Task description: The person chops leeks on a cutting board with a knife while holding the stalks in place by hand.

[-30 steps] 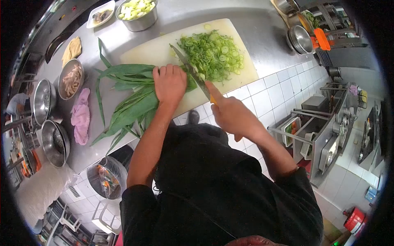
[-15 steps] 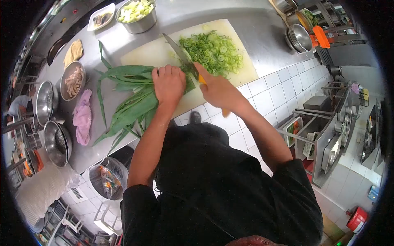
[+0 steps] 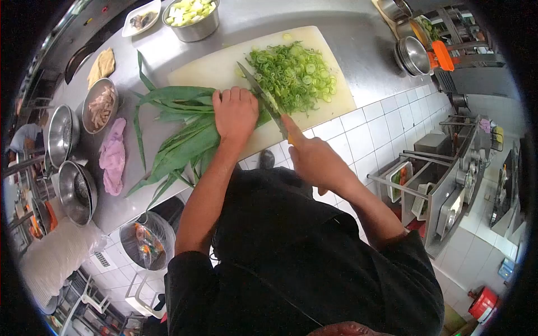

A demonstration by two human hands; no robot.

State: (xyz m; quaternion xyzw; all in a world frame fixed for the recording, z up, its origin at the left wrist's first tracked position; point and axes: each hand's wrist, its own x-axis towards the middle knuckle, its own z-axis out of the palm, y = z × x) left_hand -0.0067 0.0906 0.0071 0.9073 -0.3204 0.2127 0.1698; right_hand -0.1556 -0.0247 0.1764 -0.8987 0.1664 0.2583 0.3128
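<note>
L hand (image 3: pixel 236 113), qty 1: ctr of frame, fingers side by side, curled over the leaves (image 3: pixel 188 140) nr their cut end, pressing down on them. R hand (image 3: pixel 316 161), qty 1: right of ctr, closed round the orange handle of the knife (image 3: pixel 258 88), index finger laid fwd along the blade. Knife: tip to upper left, blade aslant betw. L hand and the slices, green bits stuck on its side; contact w/ board can't be told. Leaves: long, green, bundled; from ctr, under L hand, fanning out to left, partly on board, partly on counter. Slices (image 3: pixel 291 75): green rings and shreds, loose heap, upper ctr, just right of blade. Board (image 3: pixel 196 73): pale, upper ctr, on s/s counter (image 3: pixel 134 162). Pot (image 3: pixel 196 32), metal, top left of ctr, w/ pale green chunks (image 3: pixel 189 11). Dish (image 3: pixel 130 27), white, beside pot, contents unclear. Yellow cloth (image 3: pixel 101 67), upper left; below it, bowl (image 3: pixel 116 103) w/ pale strips (image 3: pixel 102 110). Purple cloth (image 3: pixel 113 159), left, nr leaves. Metal bowls (image 3: pixel 77 193), far left. Bin (image 3: pixel 128 246), lined, lower left. Stacked bowls (image 3: pixel 416 56), upper right.
</note>
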